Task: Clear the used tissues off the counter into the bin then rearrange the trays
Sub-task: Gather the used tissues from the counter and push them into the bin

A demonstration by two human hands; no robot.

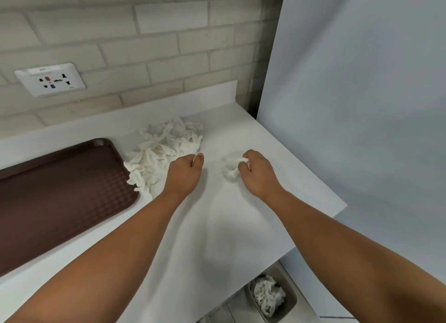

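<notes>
Step in hand: clearing tissues; judged part done, since the bin [290, 305] below the counter's right end already holds crumpled tissues [266, 296].
Right hand [258, 173]: fingers curled round a small tissue wad [228, 168], pinching its right edge; the wad rests on the counter [217, 226].
Left hand [184, 173]: curled into a loose fist with the thumb laid forward; no tissue is visible in it. It sits just beside the right edge of the main pile.
Tissue pile [161, 151]: lies on the counter between the brown tray [60, 197] and the left hand; its near-left edge touches the tray's right rim.
Pile long axis: runs diagonally, from the tray corner at near left to the back wall at far right. Loose strips fan outward at the far end.
Wad axis: compact; no clear long axis.
Tray: its visible short end faces the pile; the rest runs out of view at left.
Procedure: gather the wad fully into the palm before lifting, so no strip trails.
Procedure: sweep the pile along its long axis toward the body, compressing it into one handful.
Procedure: carry it over the counter edge and release directly above the bin.
Caution: strips may snag on the tray rim; lift clear of it.
</notes>
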